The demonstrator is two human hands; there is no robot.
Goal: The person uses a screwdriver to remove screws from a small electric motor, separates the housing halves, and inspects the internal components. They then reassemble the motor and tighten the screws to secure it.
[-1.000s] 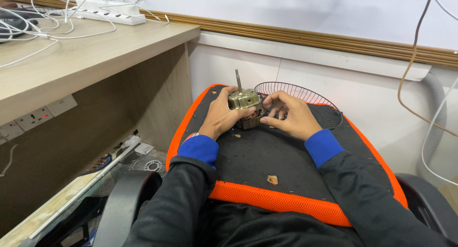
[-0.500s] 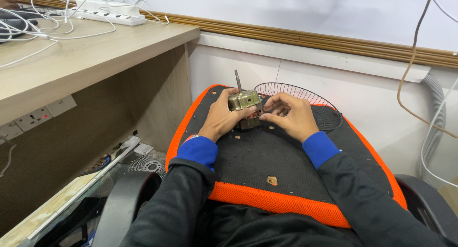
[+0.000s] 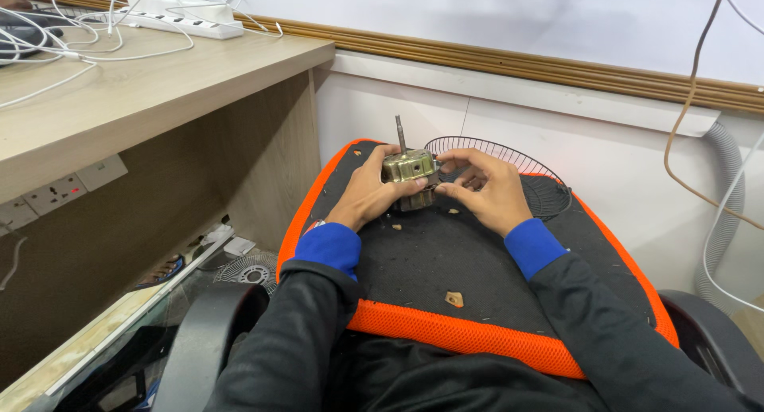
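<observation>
both hands on fan motor

your left hand (image 3: pixel 368 195) grips the brass-coloured fan motor (image 3: pixel 409 167), shaft upright, on the black+orange cushion (image 3: pixel 446 332). your right hand (image 3: pixel 485 191) pinches its right side w/ fingertips. wire fan guard (image 3: pixel 517 167) lies just behind

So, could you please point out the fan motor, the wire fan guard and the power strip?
fan motor (image 3: pixel 409 168): head view, on its brass-coloured housing.
wire fan guard (image 3: pixel 509 152): head view, on its upper rim wires.
power strip (image 3: pixel 177 19): head view, on its white body.
</observation>
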